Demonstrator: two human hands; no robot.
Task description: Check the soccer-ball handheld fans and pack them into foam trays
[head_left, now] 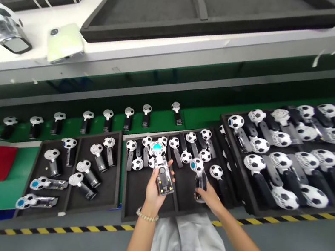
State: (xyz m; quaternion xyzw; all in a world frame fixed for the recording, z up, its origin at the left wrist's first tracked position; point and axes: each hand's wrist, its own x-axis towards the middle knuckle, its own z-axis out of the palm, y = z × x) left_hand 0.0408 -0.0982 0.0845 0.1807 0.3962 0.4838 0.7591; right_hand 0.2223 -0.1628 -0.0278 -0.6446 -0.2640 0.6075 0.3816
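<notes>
Black-and-white football-headed handheld unit [162,177] gripped in left hand [154,190], twin unit [199,176] gripped in right hand [208,195], both just below frame centre, either liable to drop onto black tray [136,187] if grip slackens.

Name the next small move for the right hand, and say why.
Lowering its football-patterned device onto the tray would probably be sensible: the right hand appears to be over that tray, bare floor shows beside it, and the left hand holds a second device, so neither hand looks free.
</notes>
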